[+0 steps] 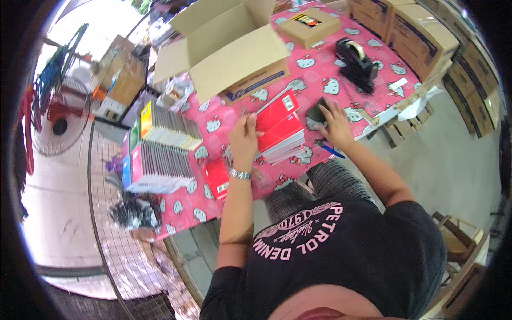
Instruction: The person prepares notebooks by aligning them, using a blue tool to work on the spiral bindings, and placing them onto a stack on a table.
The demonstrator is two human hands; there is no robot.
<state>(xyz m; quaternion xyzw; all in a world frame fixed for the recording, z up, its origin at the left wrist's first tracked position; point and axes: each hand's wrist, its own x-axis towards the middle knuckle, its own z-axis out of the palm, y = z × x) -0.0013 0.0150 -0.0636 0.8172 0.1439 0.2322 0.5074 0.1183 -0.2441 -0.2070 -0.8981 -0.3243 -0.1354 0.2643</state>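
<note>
Left hand (244,140): fingers pinch the red booklet stack's (278,130) left edge, mid-table (325,74).
Right hand (335,124): fingers spread flat, pressing a dark pad (318,113) just beside the stack.
Tip: square edges, press evenly.

**Red packs under our hands**

We see a stack of flat red packs (280,136) lying on the pink patterned tablecloth, the top ones skewed and fanned, white edges showing at the stack's near side. Just right of it lies a small dark flat object (317,113); what it is we cannot tell. One more red pack (217,177) lies alone nearer the table's edge.
</note>
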